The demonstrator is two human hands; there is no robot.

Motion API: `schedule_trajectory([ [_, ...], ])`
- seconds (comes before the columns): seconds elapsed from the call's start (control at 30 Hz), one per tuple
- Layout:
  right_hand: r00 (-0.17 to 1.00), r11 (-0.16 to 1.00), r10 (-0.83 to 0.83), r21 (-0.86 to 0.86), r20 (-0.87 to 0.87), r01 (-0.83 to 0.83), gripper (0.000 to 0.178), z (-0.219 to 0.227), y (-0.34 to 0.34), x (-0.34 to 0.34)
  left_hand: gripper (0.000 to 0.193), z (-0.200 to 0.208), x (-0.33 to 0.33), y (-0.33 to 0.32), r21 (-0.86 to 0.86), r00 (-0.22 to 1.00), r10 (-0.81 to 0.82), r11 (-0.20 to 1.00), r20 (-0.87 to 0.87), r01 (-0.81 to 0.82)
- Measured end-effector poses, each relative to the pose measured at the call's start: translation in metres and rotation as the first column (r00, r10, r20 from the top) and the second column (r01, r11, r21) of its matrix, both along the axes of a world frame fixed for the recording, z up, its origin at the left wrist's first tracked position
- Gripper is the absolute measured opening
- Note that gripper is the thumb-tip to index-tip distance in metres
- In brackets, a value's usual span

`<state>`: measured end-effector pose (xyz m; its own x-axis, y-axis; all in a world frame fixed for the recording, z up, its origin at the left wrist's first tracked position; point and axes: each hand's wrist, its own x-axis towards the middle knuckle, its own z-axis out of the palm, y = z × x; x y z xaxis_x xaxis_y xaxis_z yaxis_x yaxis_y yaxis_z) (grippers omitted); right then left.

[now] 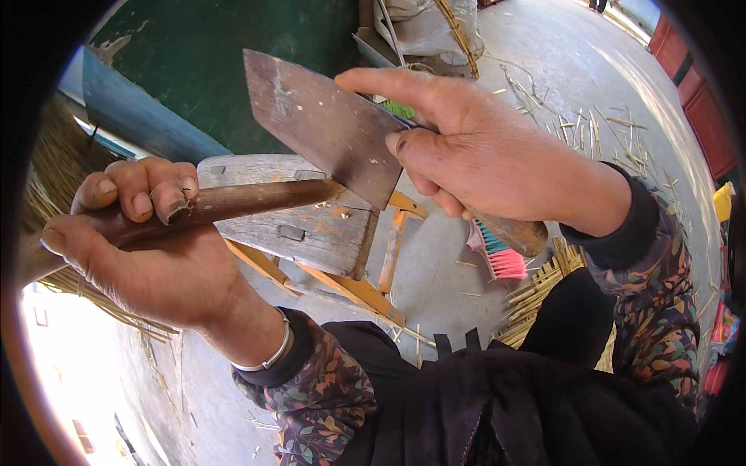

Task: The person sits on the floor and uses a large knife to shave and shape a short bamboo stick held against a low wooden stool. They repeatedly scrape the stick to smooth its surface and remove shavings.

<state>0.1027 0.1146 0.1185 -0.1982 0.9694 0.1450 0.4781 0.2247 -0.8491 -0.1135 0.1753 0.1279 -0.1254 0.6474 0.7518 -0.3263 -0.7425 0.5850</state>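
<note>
My left hand (pixel 159 252) wraps around a brown wooden stick (pixel 256 202), which slants up to the right over a worn wooden stool (pixel 311 233). In my right hand (pixel 482 151) is a cleaver (pixel 318 116) with a broad, stained blade and a wooden handle (pixel 509 233). My right index finger stretches along the blade's upper edge. The lower part of the blade lies right by the stick's cut end, where pale wood shows; whether they touch I cannot tell. A few small pale chips rest on the stool top.
Below the cleaver handle, a brush with pink and green bristles (pixel 501 256) lies on the concrete floor. A bundle of cut stalks (pixel 544 287) is beside my leg. Loose stalks litter the floor at the right. Long thin stalks (pixel 58 163) stand at the left, and a white sack (pixel 435 31) sits at the back.
</note>
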Motion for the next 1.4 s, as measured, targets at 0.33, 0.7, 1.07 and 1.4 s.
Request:
schedule_trajectory([
  [0.33, 0.978, 0.967, 0.022, 0.244, 0.205, -0.073, 0.032, 0.008, -0.001, -0.001, 0.049, 0.003, 0.006, -0.006, 0.012, 0.961, 0.270, 0.963, -0.065, -0.269],
  [0.7, 0.968, 0.895, 0.020, 0.427, 0.250, -0.129, 0.046, 0.013, 0.005, 0.000, 0.044, 0.000, 0.010, -0.006, -0.048, 0.987, 0.116, 0.993, 0.108, -0.111],
  [1.07, 0.870, 0.786, -0.046, 0.555, 0.491, -0.272, 0.029, 0.027, 0.021, 0.010, 0.048, 0.003, -0.002, 0.001, -0.007, 0.996, 0.084, 0.996, -0.019, -0.085],
  [1.4, 0.962, 0.970, 0.128, 0.171, 0.242, -0.173, 0.038, 0.025, 0.004, 0.006, 0.045, 0.003, -0.006, 0.003, -0.010, 1.000, -0.018, 1.000, 0.014, 0.018],
])
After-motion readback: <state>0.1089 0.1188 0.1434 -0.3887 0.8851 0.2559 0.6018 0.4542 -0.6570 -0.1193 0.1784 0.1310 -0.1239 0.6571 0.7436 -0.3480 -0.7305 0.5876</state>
